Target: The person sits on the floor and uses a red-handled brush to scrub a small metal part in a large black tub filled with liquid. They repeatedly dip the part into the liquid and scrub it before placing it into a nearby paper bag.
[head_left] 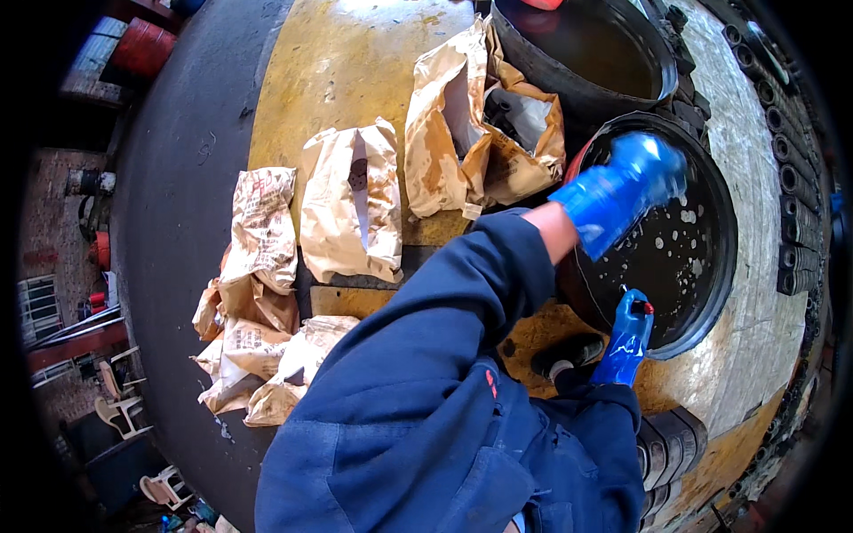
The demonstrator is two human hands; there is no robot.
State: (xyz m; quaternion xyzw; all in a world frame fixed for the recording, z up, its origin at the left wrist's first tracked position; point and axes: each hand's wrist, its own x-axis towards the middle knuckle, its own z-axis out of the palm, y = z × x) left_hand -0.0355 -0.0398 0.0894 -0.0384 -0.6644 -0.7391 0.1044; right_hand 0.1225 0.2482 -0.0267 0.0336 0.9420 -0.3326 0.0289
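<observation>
Your navy sleeve (pixel 435 306) spreads nearest the camera, its cuff pushed back from the wrist above a blue glove. Your left hand (pixel 626 186), blurred, is over the near drum (pixel 724 258), at its upper part; you cannot tell how far its fingers are open or whether they hold anything. Your right hand (pixel 627 333), also gloved in blue, is at the drum's lower edge, its fingers curled closed around a small red piece (pixel 648 308). Dark liquid (pixel 680 293) with pale, foamy spots shows inside the drum, directly past both your hands. Just beyond stands a second drum (pixel 668 75), holding brownish liquid. To your left, a line of brown paper bags (pixel 346 222) stands on the floor (pixel 329 62); one gapes, showing dark pieces (pixel 502 111) and a white lining. Dark printing marks several bags, with reddish print on the leftmost upright one. Crumpled bags (pixel 253 351) lie below these. A small red mark (pixel 490 384) shows on your navy clothing. Black cylinders (pixel 793 182) line the far right, and your dark shoe (pixel 582 348) is near the drum.
</observation>
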